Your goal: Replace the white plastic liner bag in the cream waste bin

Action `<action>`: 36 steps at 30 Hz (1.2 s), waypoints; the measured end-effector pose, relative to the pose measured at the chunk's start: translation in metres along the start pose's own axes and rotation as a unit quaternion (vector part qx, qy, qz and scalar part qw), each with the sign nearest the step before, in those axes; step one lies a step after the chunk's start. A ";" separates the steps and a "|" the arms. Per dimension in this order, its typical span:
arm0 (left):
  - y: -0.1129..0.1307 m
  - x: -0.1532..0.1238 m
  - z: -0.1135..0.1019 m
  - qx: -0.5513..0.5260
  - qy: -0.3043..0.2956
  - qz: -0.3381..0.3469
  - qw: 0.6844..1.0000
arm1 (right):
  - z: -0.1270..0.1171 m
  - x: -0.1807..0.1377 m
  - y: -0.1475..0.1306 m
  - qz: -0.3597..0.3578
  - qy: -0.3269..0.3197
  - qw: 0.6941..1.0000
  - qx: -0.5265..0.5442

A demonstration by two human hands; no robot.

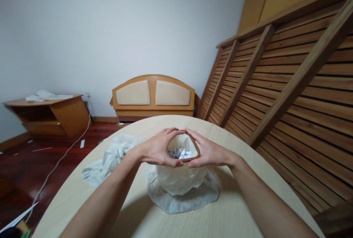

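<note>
A small trash bin [180,179] stands on the table, with a brown ring [197,149] around its mouth. A thin white plastic bag [183,203] lines it and spreads in loose folds about its base. Crumpled paper scraps [184,153] lie inside. My left hand [161,146] curves around the left of the ring, fingers at the far edge and thumb at the near edge. Mirroring it on the right side, my right hand [211,151] also grips the ring. Both sets of fingertips nearly meet, and the hands cover parts of the ring.
Another crumpled white plastic bag [114,157] lies left on the round table [234,208]. Beyond the table are a headboard [153,107] and a low wooden cabinet [68,116]. A slatted wooden frame [275,80] leans at the right. A cable [64,155] crosses the floor.
</note>
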State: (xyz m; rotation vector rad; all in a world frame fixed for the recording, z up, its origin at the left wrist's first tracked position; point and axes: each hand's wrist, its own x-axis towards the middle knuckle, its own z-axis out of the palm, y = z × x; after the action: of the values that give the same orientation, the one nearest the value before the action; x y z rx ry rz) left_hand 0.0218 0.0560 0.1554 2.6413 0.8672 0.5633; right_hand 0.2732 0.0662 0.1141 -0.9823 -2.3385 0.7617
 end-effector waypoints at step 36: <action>-0.008 0.003 0.006 -0.054 0.024 0.040 0.997 | -0.009 -0.002 -0.015 -0.062 0.013 0.997 0.038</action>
State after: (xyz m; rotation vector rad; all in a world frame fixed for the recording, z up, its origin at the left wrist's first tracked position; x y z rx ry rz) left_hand 0.0225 0.0628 0.1476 2.5826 0.7255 0.6768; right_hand 0.2733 0.0587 0.1301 -0.8029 -2.3062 0.7779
